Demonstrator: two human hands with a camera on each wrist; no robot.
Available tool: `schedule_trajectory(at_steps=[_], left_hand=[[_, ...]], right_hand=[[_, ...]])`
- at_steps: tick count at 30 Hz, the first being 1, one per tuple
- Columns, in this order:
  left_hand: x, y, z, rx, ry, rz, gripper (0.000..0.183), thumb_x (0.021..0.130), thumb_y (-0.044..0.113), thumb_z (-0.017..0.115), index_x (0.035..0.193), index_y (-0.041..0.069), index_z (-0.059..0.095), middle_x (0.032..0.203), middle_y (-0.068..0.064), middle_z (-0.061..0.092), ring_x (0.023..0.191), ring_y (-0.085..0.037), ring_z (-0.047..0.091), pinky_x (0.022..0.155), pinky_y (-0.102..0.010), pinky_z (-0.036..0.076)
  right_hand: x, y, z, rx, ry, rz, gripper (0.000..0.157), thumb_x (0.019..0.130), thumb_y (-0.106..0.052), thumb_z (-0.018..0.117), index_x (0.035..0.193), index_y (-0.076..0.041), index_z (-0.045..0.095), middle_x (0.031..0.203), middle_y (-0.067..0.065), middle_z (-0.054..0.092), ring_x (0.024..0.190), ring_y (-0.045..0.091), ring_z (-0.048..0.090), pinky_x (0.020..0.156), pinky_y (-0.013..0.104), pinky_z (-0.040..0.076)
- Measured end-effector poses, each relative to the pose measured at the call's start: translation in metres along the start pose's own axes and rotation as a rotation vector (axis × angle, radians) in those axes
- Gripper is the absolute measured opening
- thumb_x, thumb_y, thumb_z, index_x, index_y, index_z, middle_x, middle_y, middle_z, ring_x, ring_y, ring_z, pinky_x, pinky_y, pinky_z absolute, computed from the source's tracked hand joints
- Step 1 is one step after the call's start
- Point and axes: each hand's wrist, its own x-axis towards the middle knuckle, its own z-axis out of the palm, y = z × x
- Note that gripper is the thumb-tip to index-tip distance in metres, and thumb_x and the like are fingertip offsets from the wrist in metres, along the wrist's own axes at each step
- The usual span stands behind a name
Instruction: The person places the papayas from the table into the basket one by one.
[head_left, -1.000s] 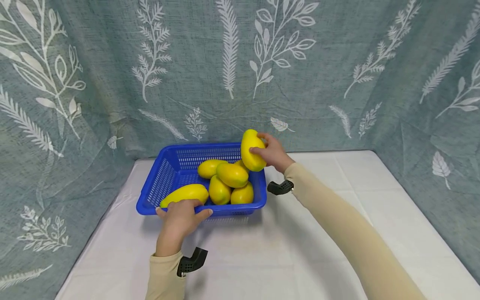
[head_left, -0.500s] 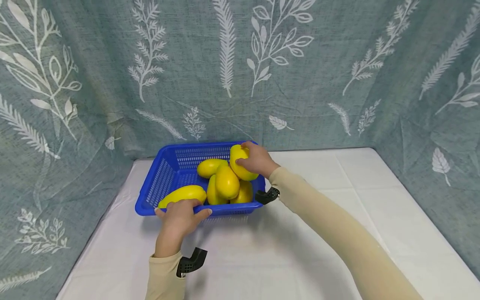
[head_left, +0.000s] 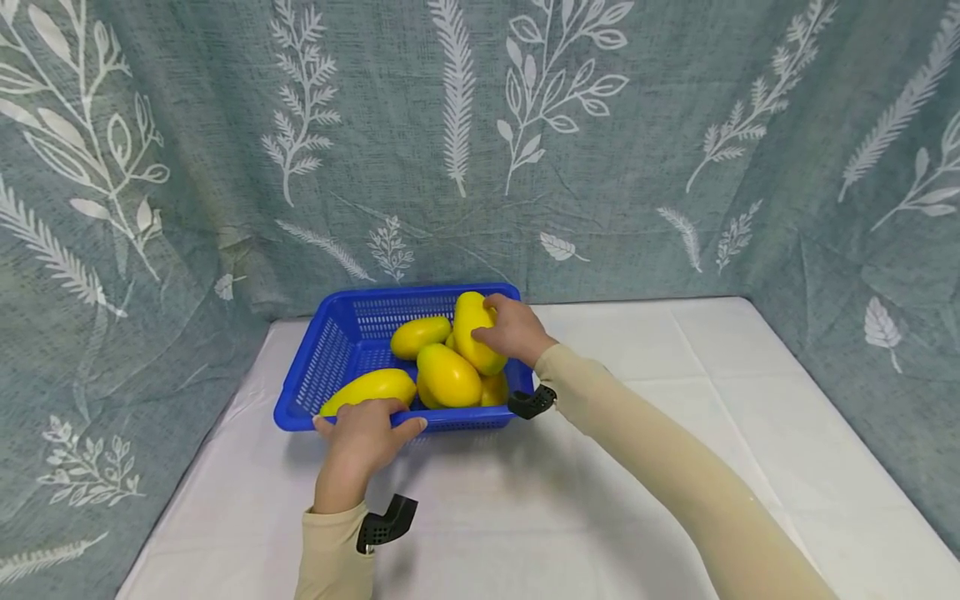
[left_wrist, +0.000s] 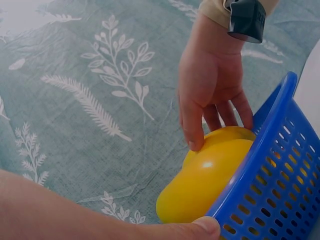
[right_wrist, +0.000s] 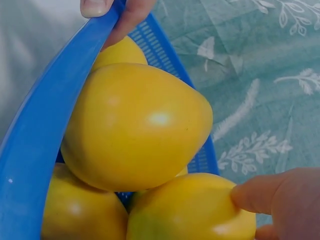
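A blue plastic basket (head_left: 300, 367) holds several yellow mangoes. On its near rim, towards the left, my left hand (head_left: 362, 442) grips with the thumb outside and the fingers inside. A long mango (head_left: 371, 388) lies right by those fingers. My right hand (head_left: 513, 327) holds another mango (head_left: 472, 327) between thumb and fingers, tilted against the pile at the basket's right end. In front of it a mango (head_left: 450, 377) rests on others that are partly hidden. One more mango (head_left: 420, 337) lies near the back wall. The right wrist view shows the right fingertips on the held mango (right_wrist: 192, 210).
The basket stands on a white cloth-covered table (head_left: 637, 467), close to its back edge. A grey-green curtain (head_left: 420, 133) with white leaf prints hangs behind and at both sides. Each wrist wears a black camera mount.
My right hand has lowered its mango from above the right rim into the basket, then slightly left. The mango on top of the pile has turned and slid forward. The left hand stays put.
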Motion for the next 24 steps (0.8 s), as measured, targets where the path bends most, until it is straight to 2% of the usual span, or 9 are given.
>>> schedule_trajectory(at_steps=[7,12,15,19,24], left_hand=[[0.004,0.003,0.001,0.001,-0.005,0.014,0.047,0.096,0.043,0.067,0.129,0.01,0.071,0.137,-0.022,0.065,0.128,-0.063,0.047,0.105,-0.09,0.008],[0.005,0.003,0.003,-0.003,-0.005,0.02,0.047,0.096,0.042,0.067,0.128,0.009,0.071,0.137,-0.022,0.065,0.129,-0.062,0.047,0.105,-0.09,0.008],[0.006,0.002,0.004,-0.008,-0.006,0.023,0.047,0.095,0.043,0.067,0.128,0.009,0.071,0.136,-0.022,0.065,0.129,-0.063,0.047,0.105,-0.09,0.008],[0.007,-0.002,0.003,-0.016,0.005,0.028,0.046,0.095,0.042,0.067,0.126,0.009,0.072,0.135,-0.022,0.066,0.127,-0.063,0.048,0.104,-0.091,0.008],[0.006,-0.013,0.0,-0.026,0.01,0.03,0.046,0.095,0.041,0.067,0.126,0.007,0.071,0.133,-0.023,0.067,0.126,-0.063,0.049,0.102,-0.092,0.008]], right_hand=[[-0.002,0.006,-0.004,0.03,0.024,0.002,0.059,0.097,-0.026,0.067,0.149,-0.004,0.048,0.149,0.018,0.056,0.132,0.032,0.059,0.105,0.041,0.054],[-0.007,0.015,-0.01,0.111,-0.011,0.009,0.06,0.098,-0.028,0.065,0.15,-0.007,0.046,0.149,0.02,0.054,0.124,0.032,0.062,0.1,0.043,0.056],[-0.015,0.026,-0.017,0.148,-0.025,0.014,0.061,0.098,-0.032,0.064,0.151,-0.01,0.045,0.149,0.021,0.053,0.126,0.034,0.061,0.099,0.045,0.057],[-0.03,0.048,-0.031,0.185,-0.005,0.048,0.064,0.098,-0.037,0.064,0.154,-0.014,0.043,0.153,0.02,0.049,0.136,0.036,0.054,0.1,0.048,0.057],[-0.052,0.096,-0.043,0.245,0.037,0.117,0.066,0.099,-0.036,0.063,0.156,-0.014,0.037,0.155,0.022,0.044,0.136,0.04,0.054,0.096,0.047,0.058]])
